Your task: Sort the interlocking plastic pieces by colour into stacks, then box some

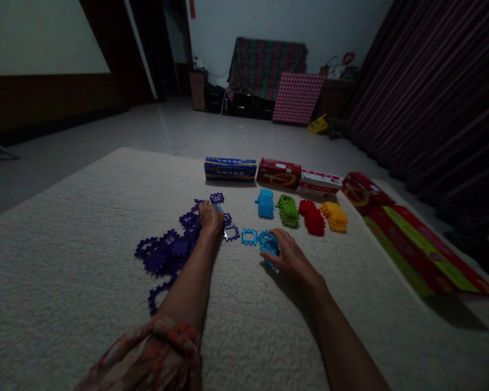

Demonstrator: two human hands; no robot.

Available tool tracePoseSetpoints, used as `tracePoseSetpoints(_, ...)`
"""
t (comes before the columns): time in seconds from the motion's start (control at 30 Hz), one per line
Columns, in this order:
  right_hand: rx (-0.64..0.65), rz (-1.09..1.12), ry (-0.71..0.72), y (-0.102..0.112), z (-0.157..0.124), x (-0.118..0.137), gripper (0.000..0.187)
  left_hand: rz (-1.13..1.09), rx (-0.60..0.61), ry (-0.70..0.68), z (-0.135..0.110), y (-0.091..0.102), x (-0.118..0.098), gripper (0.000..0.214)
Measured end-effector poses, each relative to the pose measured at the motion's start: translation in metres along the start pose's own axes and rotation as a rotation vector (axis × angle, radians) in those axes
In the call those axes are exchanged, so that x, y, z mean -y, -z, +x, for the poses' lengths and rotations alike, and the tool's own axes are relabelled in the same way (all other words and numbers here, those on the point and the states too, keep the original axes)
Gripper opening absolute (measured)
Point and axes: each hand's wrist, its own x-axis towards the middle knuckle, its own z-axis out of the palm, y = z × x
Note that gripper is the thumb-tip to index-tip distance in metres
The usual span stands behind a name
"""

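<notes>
My left hand is closed at the upper end of a loose heap of dark purple toothed building tiles. A bit of a light blue tile shows at its fingertips; the rest is hidden. My right hand curls thumb and fingers around a small stack of light blue toothed tiles on the quilted mat. Just left of that stack lies a light blue frame-shaped tile. A purple frame tile lies between the two hands.
Beyond my right hand stand stacks of blue, green, red and yellow tiles. A blue box, a red box and a white-red box line the back. Red-green boxes edge the right side.
</notes>
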Motion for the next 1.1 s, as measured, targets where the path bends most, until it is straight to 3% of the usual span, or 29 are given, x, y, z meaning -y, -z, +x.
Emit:
tracePoseSetpoints(0.07,0.068,-0.017,-0.059,-0.004,-0.011,0.005,0.075,0.057,0.076,0.013,0.005,0.004,-0.002,0.024)
tracePoseSetpoints(0.13,0.085,-0.037,-0.102,-0.008,-0.016,0.01,0.081,0.083,0.126,0.041,0.01,0.01,-0.005,0.025)
tracePoseSetpoints(0.23,0.021,-0.029,-0.064,-0.016,-0.014,0.014,0.073,0.012,0.102,0.036,0.018,0.021,-0.011,0.021)
tracePoseSetpoints(0.4,-0.138,0.023,0.071,-0.038,0.001,0.014,0.05,-0.322,-0.061,-0.046,0.016,0.038,-0.028,0.014)
tracePoseSetpoints(0.53,-0.235,0.032,0.118,-0.06,0.009,0.021,0.041,-0.527,0.084,0.014,0.004,0.039,-0.034,0.015)
tracePoseSetpoints(0.67,-0.25,0.034,0.161,-0.072,0.015,0.027,0.039,-0.746,0.204,0.143,-0.005,0.032,-0.035,0.022)
tracePoseSetpoints(0.8,-0.229,0.061,0.179,-0.063,0.023,0.018,0.038,-0.909,0.306,0.261,-0.011,0.021,-0.041,0.024)
tracePoseSetpoints(1.0,-0.124,0.046,0.209,-0.026,0.037,-0.006,0.026,-0.912,0.463,0.266,-0.016,0.007,-0.047,0.023)
tracePoseSetpoints(1.1,-0.215,0.085,0.206,-0.011,0.05,-0.008,0.024,-0.9,0.488,0.261,-0.016,0.003,-0.049,0.022)
